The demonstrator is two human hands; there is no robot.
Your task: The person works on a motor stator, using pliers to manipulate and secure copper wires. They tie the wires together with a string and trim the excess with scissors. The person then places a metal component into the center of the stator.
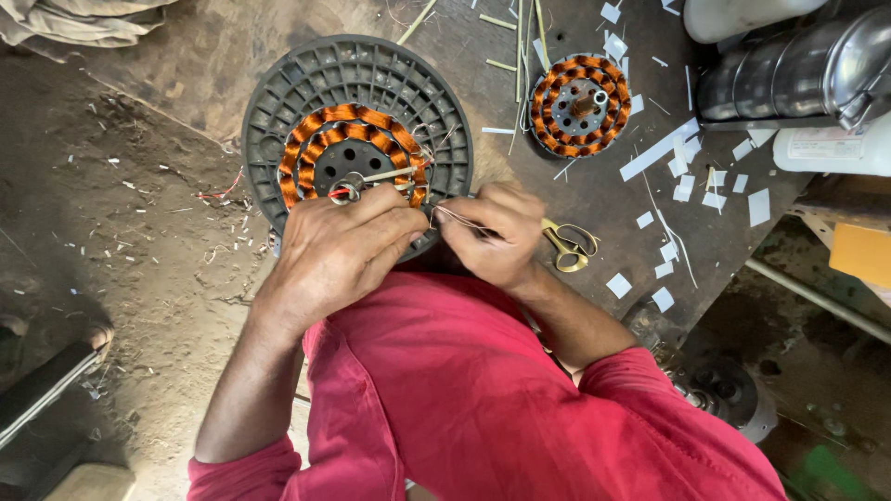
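A round stator wound with orange copper coils [320,128] lies on a grey ribbed plastic disc [278,93]. My left hand [339,250] rests on the near edge of the stator, fingers curled over the coils by the central shaft. Just right of the disc, my right hand [497,232] pinches thin wire strands that run toward the left hand's fingertips. A second copper-wound stator [581,104] lies farther right on the dark workbench [575,199].
Brass-coloured scissors [566,246] lie right beside my right hand. White paper scraps [682,186] and thin sticks litter the bench. Metal cylinders [798,65] and a white container [831,148] stand at the top right. Dusty floor [121,232] lies to the left.
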